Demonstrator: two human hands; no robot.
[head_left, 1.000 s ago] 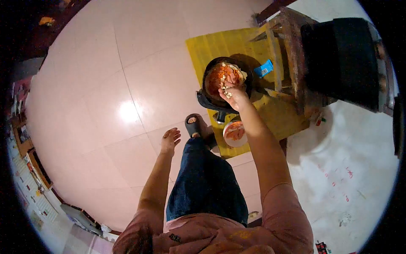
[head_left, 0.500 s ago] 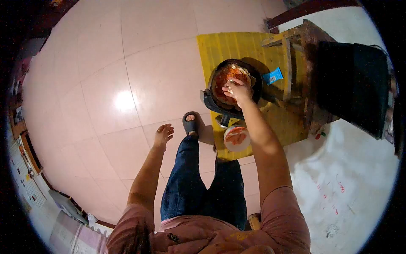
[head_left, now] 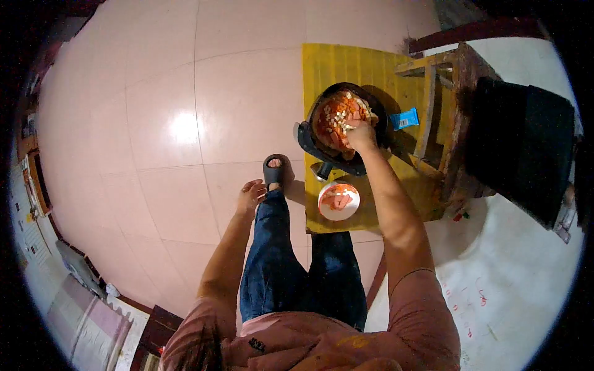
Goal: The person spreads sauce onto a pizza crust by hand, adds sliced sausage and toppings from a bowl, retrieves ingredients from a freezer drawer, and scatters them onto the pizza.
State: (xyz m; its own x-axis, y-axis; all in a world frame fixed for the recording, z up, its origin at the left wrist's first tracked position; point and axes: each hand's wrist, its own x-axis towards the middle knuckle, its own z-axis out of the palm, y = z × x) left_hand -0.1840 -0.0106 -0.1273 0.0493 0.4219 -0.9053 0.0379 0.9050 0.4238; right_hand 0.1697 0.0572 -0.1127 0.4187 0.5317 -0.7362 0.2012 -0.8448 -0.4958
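A dark pan (head_left: 322, 99) with a handle (head_left: 322, 170) rests on the yellow table, holding a flat round food like a pizza (head_left: 337, 123) with orange bits and white chunks scattered over it. My right hand (head_left: 361, 135) is over the food's near right part, fingers bent down and drawn together; whatever they hold is hidden. Just nearer to me stands a white bowl (head_left: 338, 214) with pink slices, maybe sausage, inside. My left hand (head_left: 250, 195) hangs beside my leg over the floor, holding nothing, its fingers loosely apart.
The yellow slatted table (head_left: 318, 62) also carries a blue packet (head_left: 404, 119) and a wooden stool-like frame (head_left: 461, 105). A black flat object (head_left: 523, 148) leans beyond it on the right. My foot in a dark slipper (head_left: 274, 171) is left of the table.
White chunks now lie across the food where my right hand had been. That hand has shifted toward the right side of the pan, its fingers more closed. The left hand has moved nearer my leg.
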